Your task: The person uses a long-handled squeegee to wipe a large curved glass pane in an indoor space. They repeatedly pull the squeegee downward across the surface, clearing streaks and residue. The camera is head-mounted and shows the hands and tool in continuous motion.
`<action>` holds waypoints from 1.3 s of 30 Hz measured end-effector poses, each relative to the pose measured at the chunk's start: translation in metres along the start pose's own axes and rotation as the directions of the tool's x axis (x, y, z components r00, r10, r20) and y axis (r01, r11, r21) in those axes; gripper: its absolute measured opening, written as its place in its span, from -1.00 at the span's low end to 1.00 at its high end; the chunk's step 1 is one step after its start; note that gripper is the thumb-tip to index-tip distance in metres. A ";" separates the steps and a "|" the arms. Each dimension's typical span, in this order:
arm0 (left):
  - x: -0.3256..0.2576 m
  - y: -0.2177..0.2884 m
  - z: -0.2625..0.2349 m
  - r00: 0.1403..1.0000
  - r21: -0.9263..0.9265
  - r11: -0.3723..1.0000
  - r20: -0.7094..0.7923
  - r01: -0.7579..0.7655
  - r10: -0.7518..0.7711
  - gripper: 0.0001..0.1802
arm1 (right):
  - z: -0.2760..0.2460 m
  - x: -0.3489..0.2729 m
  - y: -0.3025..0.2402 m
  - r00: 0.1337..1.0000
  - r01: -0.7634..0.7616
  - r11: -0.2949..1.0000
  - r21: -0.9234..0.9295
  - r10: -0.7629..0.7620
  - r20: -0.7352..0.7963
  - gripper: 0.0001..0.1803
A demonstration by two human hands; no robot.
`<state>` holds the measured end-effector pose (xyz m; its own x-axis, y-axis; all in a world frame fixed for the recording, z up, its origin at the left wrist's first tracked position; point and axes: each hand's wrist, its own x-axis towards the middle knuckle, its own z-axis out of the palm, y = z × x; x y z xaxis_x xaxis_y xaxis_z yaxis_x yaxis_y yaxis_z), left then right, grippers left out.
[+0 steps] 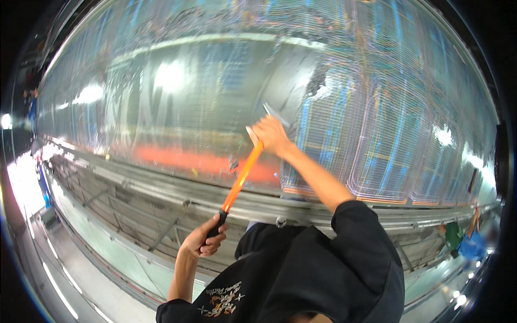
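Observation:
A long-handled scraper [242, 175] with an orange shaft and black grip slants across the middle of the view. My left hand [204, 237] is wrapped round its black grip, below the table edge. Higher up, my right hand [270, 134] closes round the shaft near the head and hides part of it. A thin pale blade edge [276, 114] shows just beyond that hand, over a large glossy sheet [188, 118]. To the right of the blade lies a layer patterned with fine lines and blue streaks [377, 124]. Its border looks crumpled [318, 81] beside a smoother greenish patch.
A metal rail [145, 180] runs along the near edge of the sheet, with a frame of bars below it. Small dark debris [233, 164] lies near the shaft. At the far right are another person's arm [476, 219] and a blue thing [473, 245].

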<state>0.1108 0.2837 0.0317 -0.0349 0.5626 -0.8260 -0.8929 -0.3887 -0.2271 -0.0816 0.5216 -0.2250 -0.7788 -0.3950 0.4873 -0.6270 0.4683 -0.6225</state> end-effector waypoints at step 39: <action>0.013 -0.006 -0.015 0.981 -0.144 0.973 0.048 -0.182 0.190 -0.50 | 0.051 0.061 0.011 0.955 0.118 0.941 0.316 -0.194 0.224 -0.58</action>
<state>0.1227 0.2822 0.0142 -0.2256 0.5126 -0.8284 -0.7979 -0.5852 -0.1449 -0.1351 0.4618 -0.2330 -0.6179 -0.6450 0.4495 -0.6765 0.1448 -0.7221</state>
